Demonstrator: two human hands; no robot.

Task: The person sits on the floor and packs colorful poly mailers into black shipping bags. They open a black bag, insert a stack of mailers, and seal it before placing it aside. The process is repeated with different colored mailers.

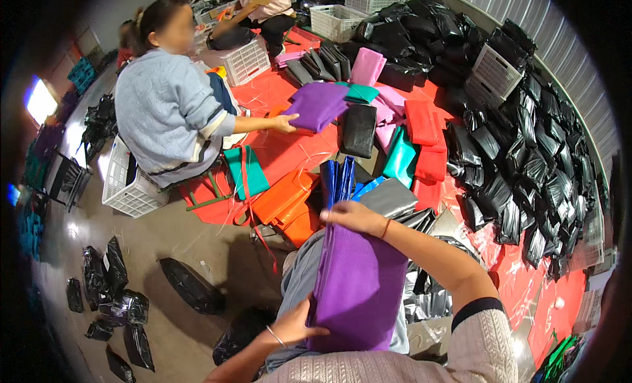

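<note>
A folded purple fabric bundle lies across my lap, its long side running away from me. My right hand closes over its far edge. At the bundle's near left edge, my left hand holds on, thumb on top and the other fingers partly hidden. Just beyond my right hand stands a shiny blue folded sheet; whether it touches the purple bundle I cannot tell. Orange folded fabric and a grey folded piece lie in front of my knees.
A seated co-worker at the left holds out another purple folded piece over the red sheet. Black plastic packages pile up on the right; one more lies on the floor. White crates stand around.
</note>
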